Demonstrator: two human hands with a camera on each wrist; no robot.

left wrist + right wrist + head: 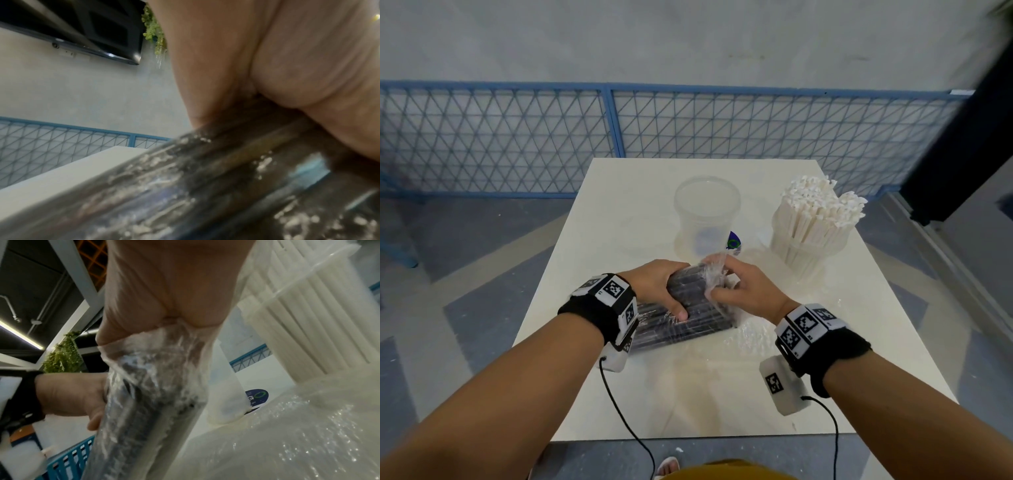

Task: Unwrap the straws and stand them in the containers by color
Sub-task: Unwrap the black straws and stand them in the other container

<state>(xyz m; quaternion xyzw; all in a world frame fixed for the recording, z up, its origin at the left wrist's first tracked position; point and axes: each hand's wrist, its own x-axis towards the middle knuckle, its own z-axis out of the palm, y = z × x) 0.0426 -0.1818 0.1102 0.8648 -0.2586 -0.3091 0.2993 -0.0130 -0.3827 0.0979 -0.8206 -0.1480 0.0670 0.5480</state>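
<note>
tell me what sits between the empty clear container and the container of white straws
A dark blue sticker with a green ring lies on the table beside the empty clear container, short of the white straws; head view.

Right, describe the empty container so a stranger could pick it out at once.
On the white table, look past the bundle of black straws toward the far edge. The empty container stands there, a clear round tub left of the container of white straws. Unlike that neighbour, it holds nothing.
</note>
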